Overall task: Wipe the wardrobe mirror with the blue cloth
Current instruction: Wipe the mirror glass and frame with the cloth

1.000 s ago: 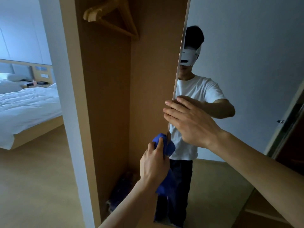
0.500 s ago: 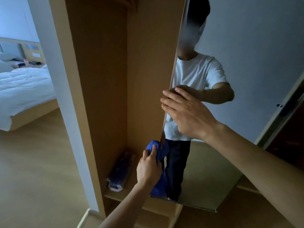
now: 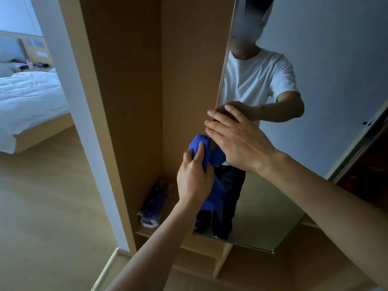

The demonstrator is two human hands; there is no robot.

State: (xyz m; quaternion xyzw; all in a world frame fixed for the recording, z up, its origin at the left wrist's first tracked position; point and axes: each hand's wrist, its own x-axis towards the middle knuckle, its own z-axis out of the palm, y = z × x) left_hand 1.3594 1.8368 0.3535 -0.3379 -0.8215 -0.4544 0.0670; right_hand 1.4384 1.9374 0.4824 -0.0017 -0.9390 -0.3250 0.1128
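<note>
Blue, soft and bunched into thick folds: gripping the cloth (image 3: 196,141) with the left hand (image 3: 194,179), thumb and fingers curling round it, pressing it against the thin left edge of the mirror (image 3: 262,206), roughly midway up the glass. Laying the right hand (image 3: 235,141) just above, fingers straight and close together, fingertips reaching over that same edge. Letting a loose tail of fabric hang down past the left wrist, against the pane. Seeing in the tall, glossy glass a white T-shirt (image 3: 258,78), dark trousers (image 3: 231,185) and a plain pale wall (image 3: 336,49). Facing the wardrobe (image 3: 130,80), its matte tan boards forming a narrow upright bay. Looking past the hands at a dark, crinkled, plastic-wrapped packet (image 3: 155,204) lying on the low shelf (image 3: 147,232) inside, well below the cloth. Catching off to the left a smooth pale floor (image 3: 42,206) and a bed (image 3: 27,95) with rumpled white linen.
</note>
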